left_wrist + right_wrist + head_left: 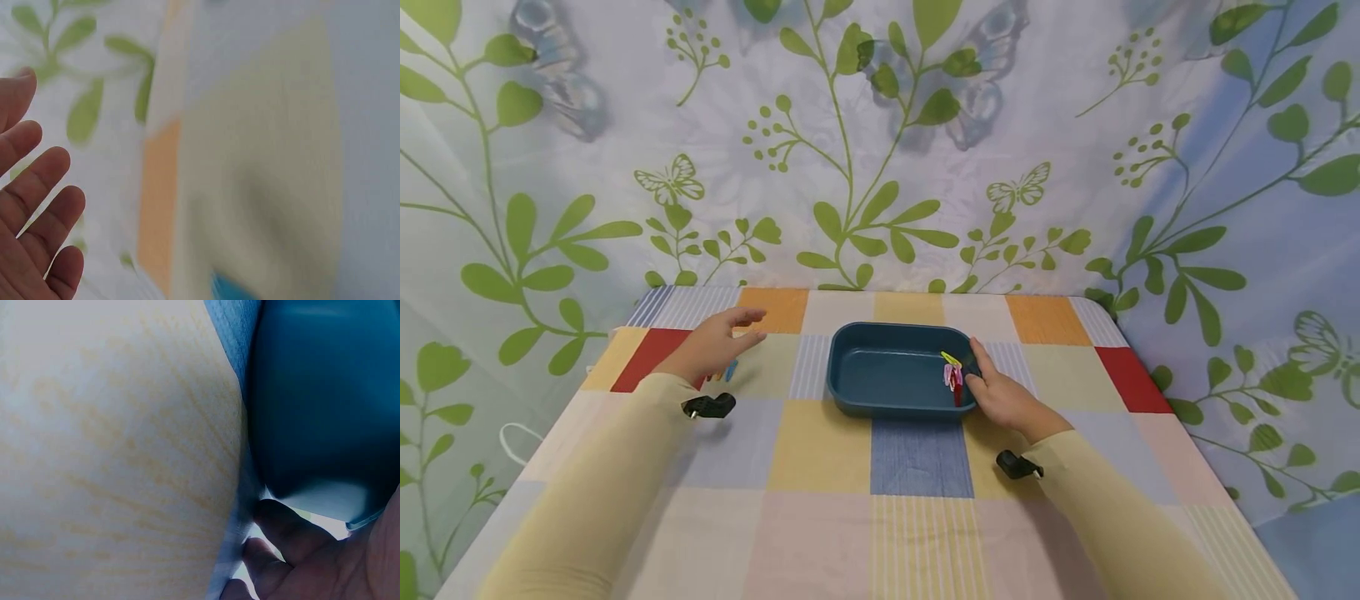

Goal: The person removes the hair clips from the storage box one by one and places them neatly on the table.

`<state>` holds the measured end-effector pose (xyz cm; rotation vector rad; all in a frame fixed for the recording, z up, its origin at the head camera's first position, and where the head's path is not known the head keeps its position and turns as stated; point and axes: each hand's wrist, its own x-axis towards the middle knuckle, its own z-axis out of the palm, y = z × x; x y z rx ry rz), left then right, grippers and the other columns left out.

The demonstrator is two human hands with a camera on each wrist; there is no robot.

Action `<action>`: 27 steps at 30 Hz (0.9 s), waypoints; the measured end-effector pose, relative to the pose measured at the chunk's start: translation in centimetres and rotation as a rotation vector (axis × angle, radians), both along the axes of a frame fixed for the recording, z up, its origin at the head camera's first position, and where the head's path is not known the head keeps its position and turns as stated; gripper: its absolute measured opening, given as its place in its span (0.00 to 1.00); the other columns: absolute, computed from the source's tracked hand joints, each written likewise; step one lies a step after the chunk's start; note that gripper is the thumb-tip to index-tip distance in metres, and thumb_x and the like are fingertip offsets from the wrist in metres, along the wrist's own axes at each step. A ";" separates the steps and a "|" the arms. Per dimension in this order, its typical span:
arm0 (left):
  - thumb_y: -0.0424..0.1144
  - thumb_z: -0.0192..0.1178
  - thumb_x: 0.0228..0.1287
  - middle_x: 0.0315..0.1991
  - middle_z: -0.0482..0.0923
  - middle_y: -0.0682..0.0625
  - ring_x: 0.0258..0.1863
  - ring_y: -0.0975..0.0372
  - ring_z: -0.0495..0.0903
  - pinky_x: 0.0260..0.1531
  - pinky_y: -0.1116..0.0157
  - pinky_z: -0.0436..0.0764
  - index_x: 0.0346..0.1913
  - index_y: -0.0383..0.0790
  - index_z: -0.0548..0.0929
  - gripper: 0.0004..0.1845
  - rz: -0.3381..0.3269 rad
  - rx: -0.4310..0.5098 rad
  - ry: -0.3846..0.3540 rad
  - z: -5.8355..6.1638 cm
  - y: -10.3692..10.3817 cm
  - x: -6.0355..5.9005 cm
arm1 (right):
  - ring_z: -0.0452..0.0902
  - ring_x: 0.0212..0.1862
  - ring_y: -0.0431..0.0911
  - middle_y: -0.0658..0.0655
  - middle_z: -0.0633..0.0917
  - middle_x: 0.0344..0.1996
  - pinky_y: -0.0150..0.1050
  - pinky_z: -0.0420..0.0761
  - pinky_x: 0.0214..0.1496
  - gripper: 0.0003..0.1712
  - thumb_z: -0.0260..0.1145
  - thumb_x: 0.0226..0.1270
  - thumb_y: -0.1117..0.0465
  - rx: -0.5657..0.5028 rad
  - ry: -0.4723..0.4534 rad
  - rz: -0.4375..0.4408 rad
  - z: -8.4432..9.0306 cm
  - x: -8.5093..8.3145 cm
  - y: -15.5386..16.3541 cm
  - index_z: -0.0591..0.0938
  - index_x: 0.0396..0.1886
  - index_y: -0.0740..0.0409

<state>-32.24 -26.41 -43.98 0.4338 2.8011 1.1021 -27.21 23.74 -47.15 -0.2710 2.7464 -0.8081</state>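
Observation:
A dark teal rectangular tray [887,410] sits mid-table, and several small clips [952,375] in yellow, pink and red lie inside its right end. My right hand [1011,400] grips that end, thumb over the rim and fingers along the outside. In the right wrist view, the fingers [294,534] show close against the tray's outer wall [325,425]. To the left, my left hand [711,342] hovers with fingers spread and nothing held. Below it lie a blue clip [731,370] and an orange one, partly hidden by the hand and wrist.
A patchwork tablecloth [820,533] covers the table. Behind and at the sides hangs a curtain [880,150] with green leaves and butterflies. A white cord loop [512,442] shows beyond the table's left edge. Each wrist carries a small black camera mount [709,406].

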 end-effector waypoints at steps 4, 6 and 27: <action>0.49 0.63 0.77 0.74 0.73 0.42 0.75 0.44 0.69 0.73 0.38 0.68 0.76 0.41 0.72 0.31 -0.078 0.044 0.043 1.0 3.7 -0.2 | 0.64 0.77 0.71 0.73 0.55 0.82 0.68 0.61 0.79 0.41 0.38 0.87 0.47 0.007 -0.006 -0.009 0.1 0.1 0.0 0.31 0.87 0.49; 0.49 0.64 0.76 0.72 0.75 0.42 0.73 0.45 0.72 0.74 0.40 0.68 0.75 0.41 0.73 0.30 -0.113 0.053 0.057 1.5 5.6 -0.2 | 0.65 0.76 0.71 0.73 0.57 0.82 0.68 0.62 0.78 0.41 0.38 0.87 0.47 0.015 -0.007 -0.016 0.0 0.1 0.0 0.32 0.87 0.48; 0.50 0.65 0.75 0.70 0.79 0.47 0.68 0.55 0.78 0.71 0.53 0.74 0.74 0.44 0.76 0.30 -0.378 0.002 0.062 2.8 20.1 -1.5 | 0.64 0.77 0.70 0.72 0.57 0.82 0.66 0.60 0.80 0.41 0.39 0.87 0.49 0.001 0.002 -0.010 0.4 0.3 -0.2 0.33 0.87 0.49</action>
